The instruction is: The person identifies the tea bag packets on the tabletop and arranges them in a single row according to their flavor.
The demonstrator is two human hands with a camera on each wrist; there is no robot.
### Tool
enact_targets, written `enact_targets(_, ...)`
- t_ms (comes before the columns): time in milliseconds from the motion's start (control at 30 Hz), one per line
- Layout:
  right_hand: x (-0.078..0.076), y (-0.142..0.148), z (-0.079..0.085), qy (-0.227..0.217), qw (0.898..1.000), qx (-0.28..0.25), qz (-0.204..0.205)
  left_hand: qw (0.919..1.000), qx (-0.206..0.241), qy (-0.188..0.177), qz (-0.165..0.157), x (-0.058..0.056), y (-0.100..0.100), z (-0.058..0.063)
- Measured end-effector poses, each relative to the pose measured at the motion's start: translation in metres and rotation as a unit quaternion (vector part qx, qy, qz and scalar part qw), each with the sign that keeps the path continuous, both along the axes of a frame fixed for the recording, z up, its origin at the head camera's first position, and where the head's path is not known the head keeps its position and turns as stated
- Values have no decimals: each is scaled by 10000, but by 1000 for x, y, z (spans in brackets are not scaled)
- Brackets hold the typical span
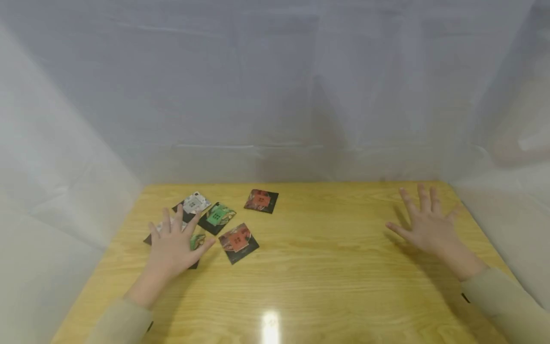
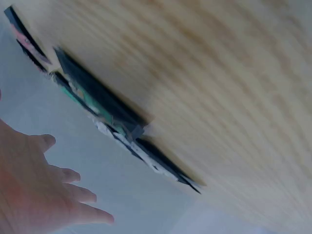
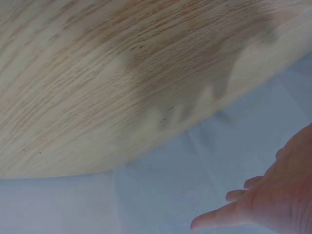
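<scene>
My left hand (image 1: 171, 247) is spread with straight fingers above the left part of the table, partly covering a white-and-black packet and a green-and-black packet (image 1: 197, 242). In the left wrist view the hand stands apart from the flat packets (image 2: 97, 92). Just beyond its fingers lie a white packet (image 1: 195, 203) and a green packet (image 1: 216, 217). To its right is a red packet (image 1: 238, 242), and farther back lies a second red packet (image 1: 261, 200). My right hand (image 1: 431, 229), fingers spread and holding nothing, hovers over the table's right side, casting a shadow.
The wooden table (image 1: 326, 267) has pale sheeting (image 1: 240, 86) hanging behind it and along both sides. A bright light reflection shows at the table's near middle. In the right wrist view, bare wood (image 3: 87, 87) runs up to the sheeting.
</scene>
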State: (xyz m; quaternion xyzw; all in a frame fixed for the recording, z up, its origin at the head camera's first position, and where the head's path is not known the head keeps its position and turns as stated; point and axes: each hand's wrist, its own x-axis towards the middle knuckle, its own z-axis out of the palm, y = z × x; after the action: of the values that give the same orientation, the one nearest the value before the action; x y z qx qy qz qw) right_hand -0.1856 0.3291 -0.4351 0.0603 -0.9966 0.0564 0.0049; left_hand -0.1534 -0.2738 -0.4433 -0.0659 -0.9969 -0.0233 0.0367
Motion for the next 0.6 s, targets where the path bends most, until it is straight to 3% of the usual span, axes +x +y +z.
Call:
enact_targets(233,-4,-5,0,-30,9998,-1,184,9996,213,27,-197,6,2,-2)
enact_targets(600,-16,-21,7,58,9975,277,641,9968,-6,201,-771,8,-13,-13)
